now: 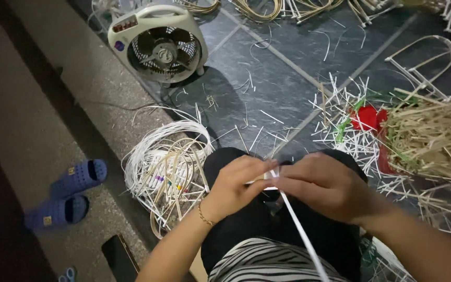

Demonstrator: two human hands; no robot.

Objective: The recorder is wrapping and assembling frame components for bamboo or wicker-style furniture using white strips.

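Head view, person seated on the floor, hands over the lap.

Left hand (234, 184): fingers pinched closed on a flat white strip (301, 230) where it crosses a small white piece at lap height. A thin bracelet sits on that wrist.
Right hand (323, 184): fingers curled over the same spot, grasping the strip from the other side; fingertips of both hands meet. What lies under the knuckles is hidden.

Strip position: it starts between the two hands and trails down toward the bottom edge of the frame, across the dark trousers and a striped garment.

Surroundings: coil of white strips (165, 162) on the floor just beside the left knee; pile of straw-coloured cut pieces (434, 138) to the right with a red object (367, 117) next to it; scattered white offcuts on the dark tiles; a small box fan (157, 43) farther off; blue slippers (66, 193) on the pale ledge, well apart from the hands; a dark phone (120, 256) near the left elbow.

Judgement: step in hand looks like folding or weaving the strip at the pinch point. The next move likely calls for keeping one hand clamped while the other draws the loose end through, without letting the fold slip.
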